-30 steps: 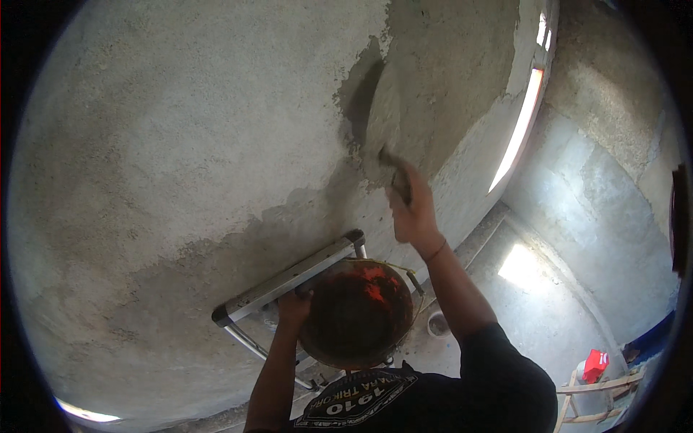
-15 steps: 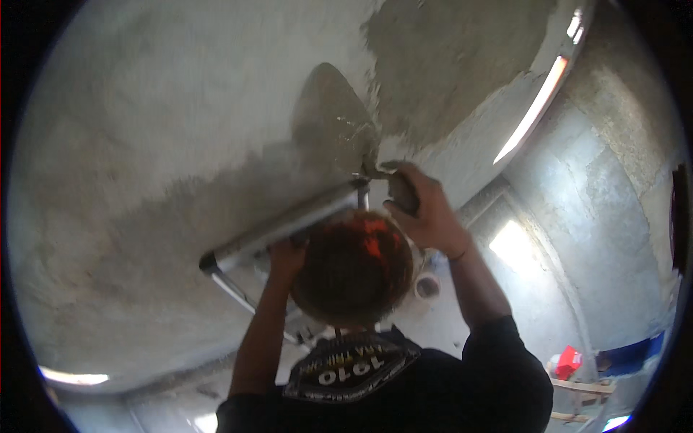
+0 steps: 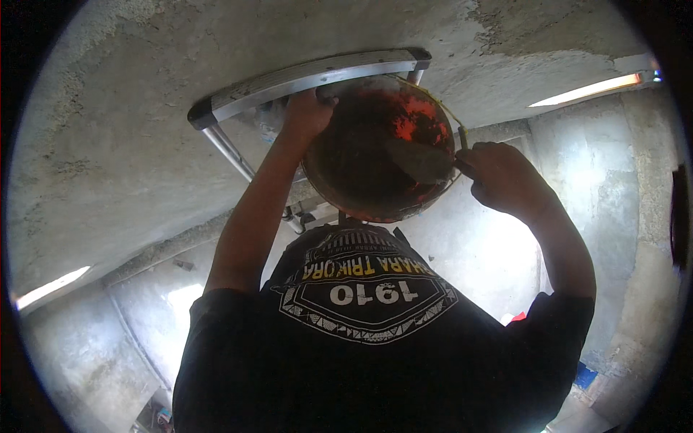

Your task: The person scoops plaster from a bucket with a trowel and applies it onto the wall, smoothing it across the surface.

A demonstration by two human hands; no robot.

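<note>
Two hands at one round red-stained bucket (image 3: 382, 144), which sits at twelve o'clock in view, just under the grey metal ladder top (image 3: 310, 76). Left hand (image 3: 307, 114), at the bucket's ten o'clock rim: grip curled over the rim, touching the ladder top. Right hand (image 3: 505, 177), at three o'clock: grip clenched on a trowel (image 3: 422, 162) whose blade lies inside the bucket.
</note>
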